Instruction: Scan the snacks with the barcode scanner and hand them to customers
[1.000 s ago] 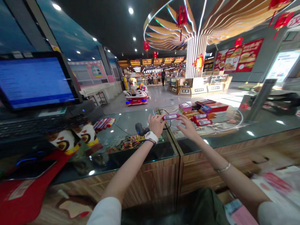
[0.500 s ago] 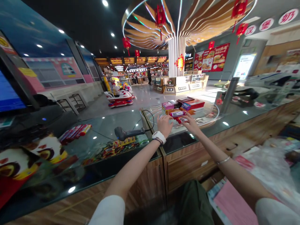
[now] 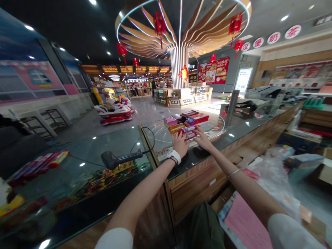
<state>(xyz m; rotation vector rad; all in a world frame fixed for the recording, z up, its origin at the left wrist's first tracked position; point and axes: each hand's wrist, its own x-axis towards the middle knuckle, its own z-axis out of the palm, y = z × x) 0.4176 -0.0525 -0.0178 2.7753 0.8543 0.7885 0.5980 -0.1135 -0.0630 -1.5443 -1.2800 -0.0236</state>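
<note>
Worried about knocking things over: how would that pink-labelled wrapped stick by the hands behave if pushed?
The wrapped stick looks round in section, so it would probably roll if pushed. It seems fairly stiff, since it lies straight across the packets without visible sagging. Its glossy wrapper may also be slippery.

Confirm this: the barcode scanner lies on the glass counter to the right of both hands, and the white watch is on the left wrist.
Wrong in one respect: the head view shows the barcode scanner to the left of both the left hand and the right hand, not to their right. The rest stands: it lies on the glass counter, and the white watch is on the left wrist.
</note>
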